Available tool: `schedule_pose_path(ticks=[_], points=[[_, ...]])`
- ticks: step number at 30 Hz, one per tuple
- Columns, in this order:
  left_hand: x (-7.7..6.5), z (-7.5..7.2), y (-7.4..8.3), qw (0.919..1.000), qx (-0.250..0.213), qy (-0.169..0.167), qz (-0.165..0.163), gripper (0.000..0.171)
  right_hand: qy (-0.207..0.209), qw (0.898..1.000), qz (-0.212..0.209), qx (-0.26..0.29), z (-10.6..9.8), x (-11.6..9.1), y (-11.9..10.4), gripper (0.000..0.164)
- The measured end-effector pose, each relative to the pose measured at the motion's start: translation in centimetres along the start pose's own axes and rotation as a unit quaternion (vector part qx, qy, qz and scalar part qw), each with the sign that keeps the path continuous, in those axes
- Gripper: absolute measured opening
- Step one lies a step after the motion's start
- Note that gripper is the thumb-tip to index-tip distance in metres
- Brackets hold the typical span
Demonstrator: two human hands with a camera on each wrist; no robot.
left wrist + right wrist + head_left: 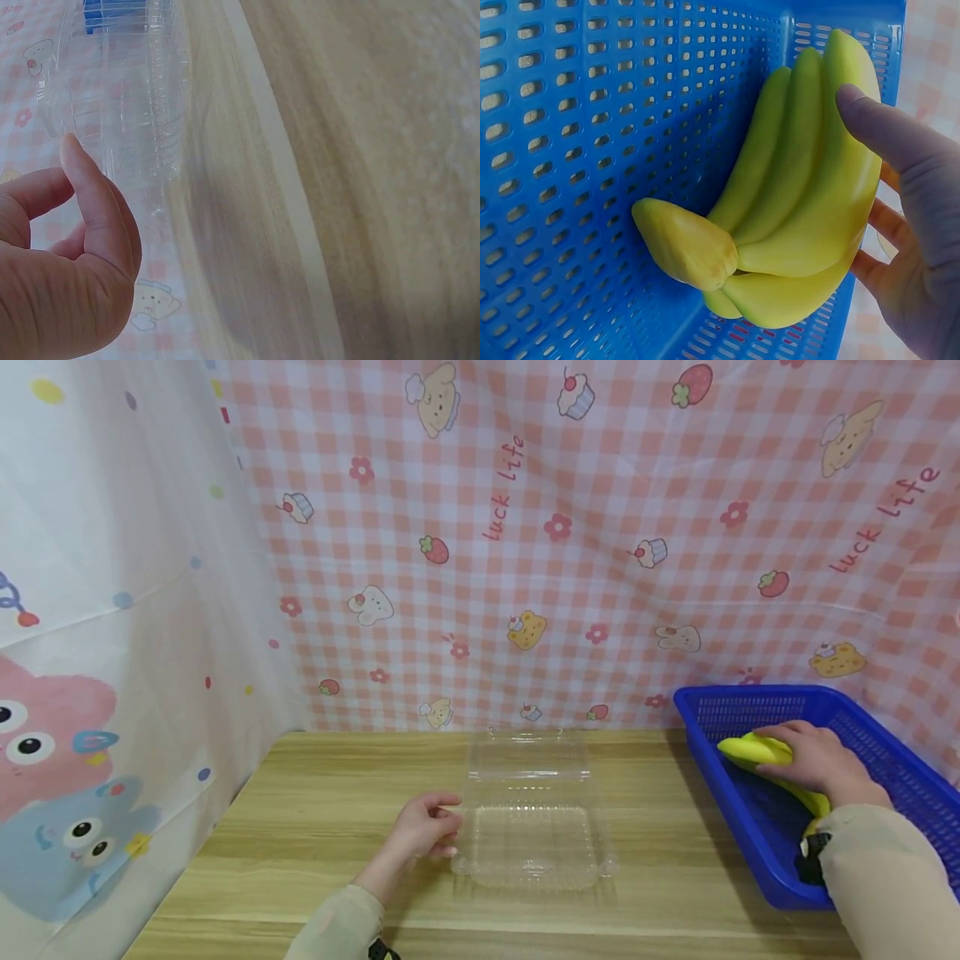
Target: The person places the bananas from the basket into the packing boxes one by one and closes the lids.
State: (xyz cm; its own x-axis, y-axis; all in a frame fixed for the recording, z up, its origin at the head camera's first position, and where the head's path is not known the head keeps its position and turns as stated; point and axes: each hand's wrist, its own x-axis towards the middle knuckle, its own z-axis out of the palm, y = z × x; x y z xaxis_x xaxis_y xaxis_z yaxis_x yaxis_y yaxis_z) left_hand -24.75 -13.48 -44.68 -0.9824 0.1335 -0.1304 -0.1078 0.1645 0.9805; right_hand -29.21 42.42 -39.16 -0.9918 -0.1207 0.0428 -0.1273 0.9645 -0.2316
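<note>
A bunch of yellow-green bananas (795, 172) lies inside the blue plastic basket (731, 827) at the right. My right hand (817, 764) reaches into the basket and grips the bunch, thumb across the outer banana and fingers round its far side. In the right wrist view, the thick stem end of the bunch points away from that hand (922, 210). At the middle of the table a clear plastic clamshell box (536, 847) stands with its lid raised at the back. Beside its left edge is my left hand (423, 827), fingers loosely bent, fingertips right at the rim.
The wooden table (300, 860) carries both the box and the basket. Behind it hangs a pink checked cloth (480, 610) with cartoon prints, close to the box lid and the basket's back. A white printed curtain (150, 568) borders the left side.
</note>
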Motion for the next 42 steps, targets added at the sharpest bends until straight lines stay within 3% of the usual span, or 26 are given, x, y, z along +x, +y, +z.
schedule_pose_path(ticks=[29, 42], points=[[0.0, 0.1, -0.2, 1.0000, -0.007, -0.005, -0.004, 0.042, -0.007, 0.999, -0.026, 0.026, -0.2, -0.9, 0.7, 0.061], [0.1, 0.0, -0.3, 1.0000, -0.007, -0.006, 0.001, 0.042, 0.015, 0.999, -0.041, 0.023, -0.4, -1.2, 1.2, 0.056]])
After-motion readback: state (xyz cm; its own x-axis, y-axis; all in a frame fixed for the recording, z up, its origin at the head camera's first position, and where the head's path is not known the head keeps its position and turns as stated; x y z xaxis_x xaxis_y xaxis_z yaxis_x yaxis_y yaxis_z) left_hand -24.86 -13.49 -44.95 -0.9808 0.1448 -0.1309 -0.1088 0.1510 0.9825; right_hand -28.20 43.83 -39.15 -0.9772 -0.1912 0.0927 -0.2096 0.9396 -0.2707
